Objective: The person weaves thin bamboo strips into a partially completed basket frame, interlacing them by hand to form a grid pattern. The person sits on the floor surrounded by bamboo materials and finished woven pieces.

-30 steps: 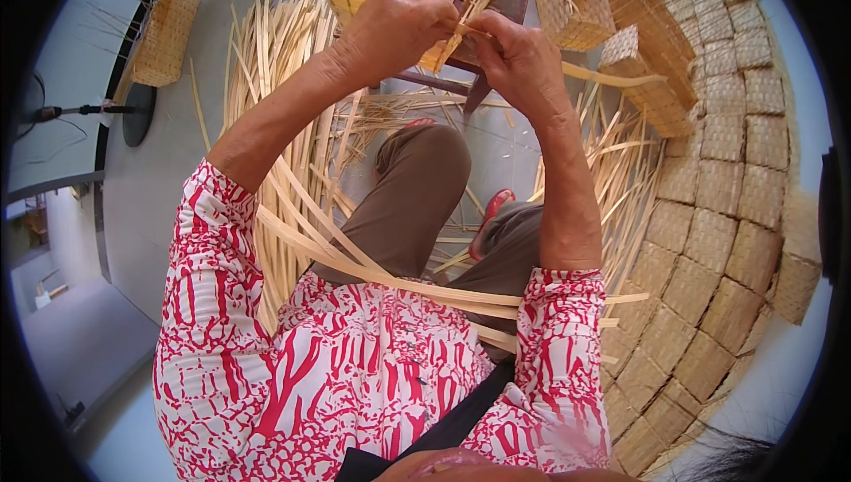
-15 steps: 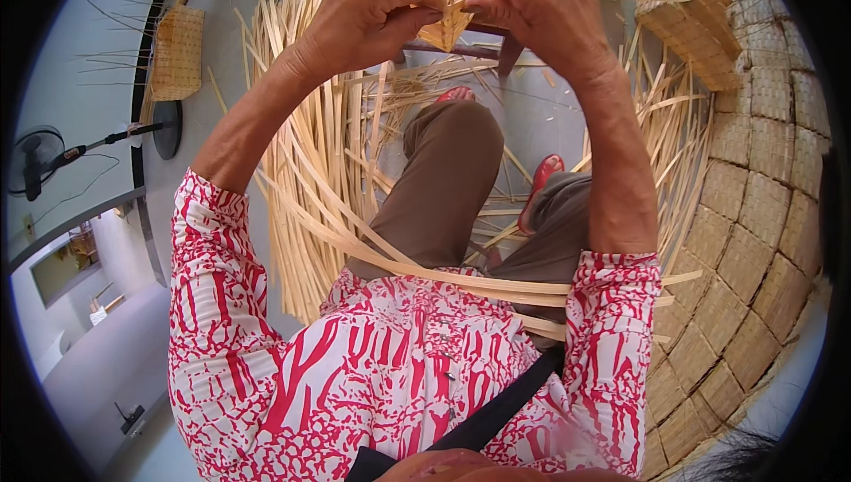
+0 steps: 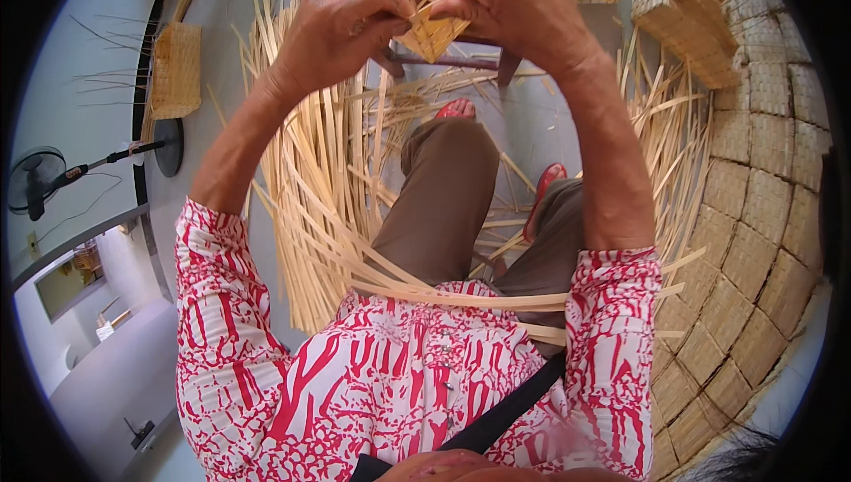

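Note:
In front of me, at the top of the view, is an unfinished open-weave basket [image 3: 433, 44] of flat yellow strips, its pointed corner facing me. At that corner my left hand [image 3: 341, 31] is closed, thumb and fingers pinching the woven strips on the left side. My right hand [image 3: 514, 14] pinches the weave just beside it, fingers curled. The fingertips are close together, and exactly which strip each one grips is too small to tell. The far part of the basket runs out of the picture. Beneath it stands a dark red wooden stool [image 3: 456, 62], partly hidden.
Long loose strips [image 3: 306, 189] lie in a heap to my left, and several cross my lap. More strips [image 3: 660, 136] lie to my right. Stacked woven baskets [image 3: 762, 225] line the right side. A finished basket [image 3: 176, 70] and a fan [image 3: 40, 176] stand at the left.
Both hands have shifted a little left with the basket. Its pointed corner has moved left and slightly nearer, and more of the weave shows.

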The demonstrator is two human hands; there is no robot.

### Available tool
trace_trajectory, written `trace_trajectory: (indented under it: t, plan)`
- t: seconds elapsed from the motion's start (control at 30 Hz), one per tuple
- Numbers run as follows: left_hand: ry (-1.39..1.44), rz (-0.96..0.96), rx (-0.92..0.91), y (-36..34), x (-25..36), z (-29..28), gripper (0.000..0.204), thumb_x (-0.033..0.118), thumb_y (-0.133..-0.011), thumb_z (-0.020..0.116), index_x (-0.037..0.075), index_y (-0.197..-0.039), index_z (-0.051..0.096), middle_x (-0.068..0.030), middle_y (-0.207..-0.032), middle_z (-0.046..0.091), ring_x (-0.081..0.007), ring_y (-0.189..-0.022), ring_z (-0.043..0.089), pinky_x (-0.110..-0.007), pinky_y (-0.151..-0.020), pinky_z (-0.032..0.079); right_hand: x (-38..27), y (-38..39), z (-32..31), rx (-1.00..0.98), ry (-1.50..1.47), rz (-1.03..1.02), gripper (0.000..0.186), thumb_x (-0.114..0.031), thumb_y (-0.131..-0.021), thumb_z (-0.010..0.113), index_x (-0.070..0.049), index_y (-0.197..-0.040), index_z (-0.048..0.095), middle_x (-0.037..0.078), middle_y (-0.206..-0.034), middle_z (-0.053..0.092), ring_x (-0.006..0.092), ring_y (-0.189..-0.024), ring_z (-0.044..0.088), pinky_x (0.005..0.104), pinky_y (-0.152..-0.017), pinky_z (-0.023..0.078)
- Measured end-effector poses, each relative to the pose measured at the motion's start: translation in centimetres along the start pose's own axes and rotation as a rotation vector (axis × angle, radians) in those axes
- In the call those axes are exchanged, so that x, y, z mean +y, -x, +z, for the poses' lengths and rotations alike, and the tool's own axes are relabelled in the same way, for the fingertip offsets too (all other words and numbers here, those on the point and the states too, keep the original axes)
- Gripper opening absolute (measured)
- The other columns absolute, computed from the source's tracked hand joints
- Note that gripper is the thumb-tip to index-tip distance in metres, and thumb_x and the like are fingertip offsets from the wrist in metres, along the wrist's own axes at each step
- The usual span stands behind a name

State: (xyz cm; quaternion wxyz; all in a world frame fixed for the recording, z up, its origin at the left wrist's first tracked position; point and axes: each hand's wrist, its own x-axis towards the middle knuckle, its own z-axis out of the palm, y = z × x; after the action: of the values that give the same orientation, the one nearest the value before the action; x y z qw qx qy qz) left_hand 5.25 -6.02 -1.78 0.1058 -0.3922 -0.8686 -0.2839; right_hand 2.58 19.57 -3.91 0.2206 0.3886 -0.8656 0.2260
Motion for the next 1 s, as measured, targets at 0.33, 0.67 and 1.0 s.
trace_trajectory:
  t: [0.33, 0.67, 1.0]
  plan:
    - [0.326, -0.517, 0.444, -0.1, 1.4, 3.1, 0.01, 0.006, -0.09, 0.077, 0.001, -0.098, 0.078, -0.0032, -0.083, 0.067, -0.0092, -0.074, 0.062, -0.027, -0.068, 0.049, 0.1, -0.5, 0.6, 0.459, 0.056, 0.054, 0.017, -0.017, -0.085, 0.076, -0.013, -0.1, 0.07, 0.008, -0.084, 0.07, 0.0261, -0.086, 0.068, 0.039, -0.088, 0.044]
    - [0.523, -0.47, 0.546, 0.2, -0.8, 4.7, 0.005, 0.001, -0.087, 0.077, 0.0, -0.092, 0.077, -0.0038, -0.083, 0.066, -0.0085, -0.073, 0.061, -0.024, -0.063, 0.048, 2.8, 0.1, 2.6, 0.661, -1.903, 1.059, 0.024, -0.016, -0.107, 0.051, -0.004, -0.128, 0.057, 0.011, -0.103, 0.073, 0.0218, -0.09, 0.073, 0.0398, -0.082, 0.063]
    - [0.484, -0.447, 0.597, -0.4, -0.6, 6.1, 0.011, 0.009, -0.083, 0.085, 0.006, -0.092, 0.079, -0.0032, -0.077, 0.068, -0.0149, -0.073, 0.061, -0.03, -0.068, 0.047, 0.3, -2.5, -0.6, 0.161, -1.817, 0.664, 0.026, -0.026, -0.099, 0.072, -0.003, -0.11, 0.071, 0.007, -0.103, 0.074, 0.0085, -0.074, 0.062, 0.0218, -0.071, 0.054]
